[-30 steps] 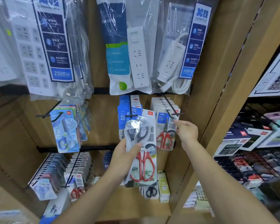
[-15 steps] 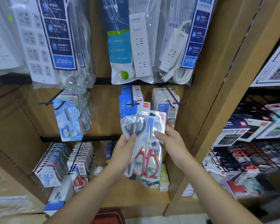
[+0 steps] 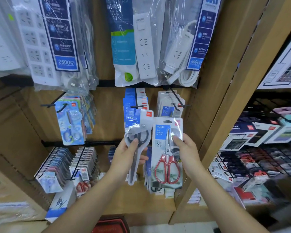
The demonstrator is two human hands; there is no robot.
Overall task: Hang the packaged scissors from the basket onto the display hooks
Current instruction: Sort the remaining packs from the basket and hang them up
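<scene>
Left hand (image 3: 127, 154) closed on a black-handled scissors pack (image 3: 138, 142): thumb across the front near the handles, fingers wrapped behind, tips showing at the pack's right edge. Pack hangs handles-up, tip down, tilted slightly left.

Right hand (image 3: 186, 151) grips the red-handled scissors pack (image 3: 166, 148) by its right edge, thumb on the front, fingers behind. Card is upright, blue "HOME" label at top, red handles at the bottom, hang slot at top centre.

The two packs are side by side, edges nearly touching, red one to the right. Both are held in front of the wooden display panel (image 3: 107, 115), just below the middle hook row. Right hook (image 3: 175, 102) sits above the red pack's top edge and carries matching "HOME" packs (image 3: 168, 108); the held pack is not on it. Centre hook (image 3: 137, 103) holds blue-card packs (image 3: 130, 105). Left hook (image 3: 53, 104) carries blue kids' scissors packs (image 3: 70, 123). Power strip bags (image 3: 138, 44) hang along the top row. Red basket (image 3: 111, 224) edge is at the bottom of the view.

Versus half a second ago: the packs were stacked together in both hands; now they are split, one per hand. A second ago the right hand was up at the right hook, left holding the stack alone.
</scene>
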